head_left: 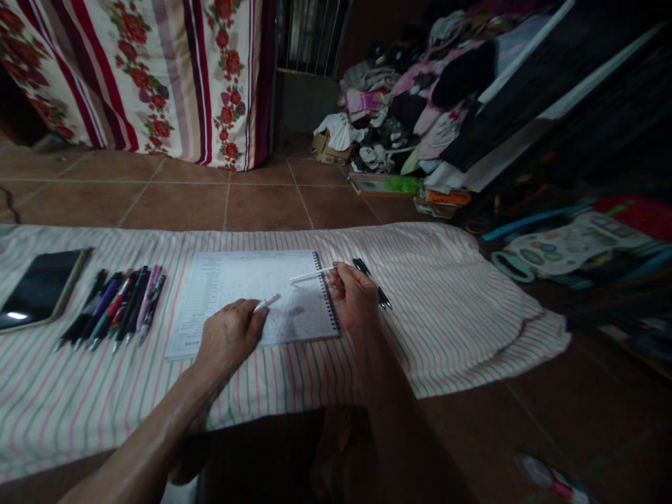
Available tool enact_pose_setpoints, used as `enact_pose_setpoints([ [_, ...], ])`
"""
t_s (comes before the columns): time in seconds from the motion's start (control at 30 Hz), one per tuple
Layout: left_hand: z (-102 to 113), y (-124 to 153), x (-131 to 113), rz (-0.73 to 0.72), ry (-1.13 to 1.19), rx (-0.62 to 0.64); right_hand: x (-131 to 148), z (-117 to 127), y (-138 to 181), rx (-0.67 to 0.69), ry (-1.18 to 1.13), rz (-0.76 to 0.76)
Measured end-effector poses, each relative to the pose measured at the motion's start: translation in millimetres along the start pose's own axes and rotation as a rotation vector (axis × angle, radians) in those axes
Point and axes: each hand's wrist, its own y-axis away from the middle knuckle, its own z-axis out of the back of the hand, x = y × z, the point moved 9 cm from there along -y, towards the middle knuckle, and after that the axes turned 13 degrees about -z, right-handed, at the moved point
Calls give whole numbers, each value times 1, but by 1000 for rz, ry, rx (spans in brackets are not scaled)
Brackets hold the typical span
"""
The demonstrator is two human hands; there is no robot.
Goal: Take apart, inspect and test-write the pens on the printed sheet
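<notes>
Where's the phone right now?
In the head view the phone lies at the far left of the striped cloth, just left of the row of pens, well away from both hands.

A spiral notebook [252,297] lies open on a striped cloth [446,308] spread over the tiled floor. The left hand [228,339] rests on the notebook's lower edge and pinches a short white piece [267,302]. The right hand [354,294] sits at the notebook's spiral side, holding a thin white pen [311,275] — its tip over the page. Just right of the notebook lies a black pen [372,282]. Left of the notebook, a row of pens [113,308], then a phone [39,288].
</notes>
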Motion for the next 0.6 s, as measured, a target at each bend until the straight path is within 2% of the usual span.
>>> enact_pose_setpoints([
  [0.13,0,1,3,8,-8,2,-3,5,-2,-52,-67,-44],
  [0.6,5,2,2,18,-19,5,-5,3,-4,-36,-93,29],
])
